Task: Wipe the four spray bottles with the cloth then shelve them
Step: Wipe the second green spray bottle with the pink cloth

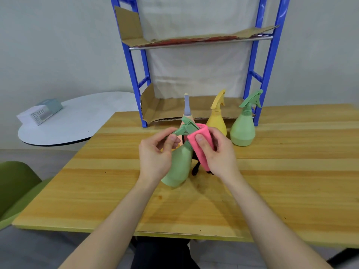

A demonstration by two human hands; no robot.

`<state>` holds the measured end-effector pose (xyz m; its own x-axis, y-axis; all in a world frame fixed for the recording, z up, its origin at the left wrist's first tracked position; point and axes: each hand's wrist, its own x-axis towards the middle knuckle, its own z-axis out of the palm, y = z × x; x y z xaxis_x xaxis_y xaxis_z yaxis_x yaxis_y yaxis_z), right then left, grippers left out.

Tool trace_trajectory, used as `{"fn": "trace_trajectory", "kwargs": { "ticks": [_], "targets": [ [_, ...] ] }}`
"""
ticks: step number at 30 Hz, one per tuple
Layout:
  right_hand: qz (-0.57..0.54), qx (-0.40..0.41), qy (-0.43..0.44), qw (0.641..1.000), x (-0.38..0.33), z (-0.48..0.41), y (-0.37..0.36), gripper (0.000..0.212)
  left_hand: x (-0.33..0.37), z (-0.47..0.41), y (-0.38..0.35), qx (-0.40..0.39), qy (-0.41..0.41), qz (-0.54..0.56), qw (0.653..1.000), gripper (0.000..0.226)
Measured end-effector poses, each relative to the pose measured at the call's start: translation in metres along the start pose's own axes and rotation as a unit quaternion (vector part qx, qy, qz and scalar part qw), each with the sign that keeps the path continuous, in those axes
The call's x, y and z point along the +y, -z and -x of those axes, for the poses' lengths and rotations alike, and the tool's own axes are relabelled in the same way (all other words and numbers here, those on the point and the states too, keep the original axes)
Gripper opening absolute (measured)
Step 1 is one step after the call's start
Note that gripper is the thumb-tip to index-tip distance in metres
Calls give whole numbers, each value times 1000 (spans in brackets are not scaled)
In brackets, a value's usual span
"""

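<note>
The wooden table (272, 187) carries everything, and at its far edge stands the blue shelf rack (272, 55), both levels lined with cardboard (167, 111) and both bare of bottles, so none of the 4 looks shelved yet. Near the far edge, in front of the rack, stand 3 spray bottles: a green bottle (243, 129) toward the right, a yellow bottle (217, 121) just beside it, and a peach bottle with a grey-blue top (186, 107), partly hidden behind the hands.

Around the middle of the table the held green bottle (177, 167) is tilted, base toward the near edge and lifted off the wood as far as I can tell. The left hand (155, 158) has its fingers (172, 139) clenched on the trigger head, steadying it. The right hand (219, 152) grasps the pink cloth (200, 146), thumb pressing it against the bottle's neck.

This looks like the wiping step on bottle 1. To do it well, keep the left grip firm near the head so the body does not swing, draw the cloth down from the neck over the body, and turn the bottle to reach every side. Avoid squeezing the trigger.

Something dark (195, 169) sits under the cloth; I cannot tell what it is. The 3 standing bottles crowd the path to the lower shelf. A round white table (77, 121) with a box (41, 111) lies off the left edge, and a green chair (17, 183) sits at the near left corner.
</note>
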<state>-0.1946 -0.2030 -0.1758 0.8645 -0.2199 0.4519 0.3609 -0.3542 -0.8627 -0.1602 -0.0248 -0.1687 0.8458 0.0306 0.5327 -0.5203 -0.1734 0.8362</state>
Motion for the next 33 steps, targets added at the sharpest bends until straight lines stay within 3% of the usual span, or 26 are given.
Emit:
{"fn": "trace_trajectory", "kwargs": {
  "ticks": [7,10,12,16,19,23,26,28,31,33],
  "targets": [
    [152,-75,159,973,-36,-29,11,29,-11,3,7,-35,0,-3,999,27],
    [214,-68,200,954,-36,-34,8,18,-16,9,7,-50,7,-7,999,28],
    [240,-60,217,944,-37,-32,4,22,-18,11,6,-52,12,-11,999,28],
    [116,-58,124,984,-28,-27,3,31,-21,12,7,-41,18,-15,999,26],
    [-28,13,19,999,-15,-8,4,35,-18,14,5,-38,26,-6,999,27],
    [-159,120,-35,979,-11,19,-11,28,-13,20,5,-39,26,-6,999,31],
    [-189,219,-106,951,-14,23,-18,27,-10,21,7,-33,28,-18,999,31],
    [-188,243,-152,939,-15,28,-19,31,-9,21,9,-28,37,-22,999,30],
    [-97,65,-86,989,-10,40,-20,30,-9,21,11,-30,34,-47,998,31],
    [-96,-5,-68,993,-5,35,-15,27,-10,18,13,-32,34,-59,997,30]
  ]
}}
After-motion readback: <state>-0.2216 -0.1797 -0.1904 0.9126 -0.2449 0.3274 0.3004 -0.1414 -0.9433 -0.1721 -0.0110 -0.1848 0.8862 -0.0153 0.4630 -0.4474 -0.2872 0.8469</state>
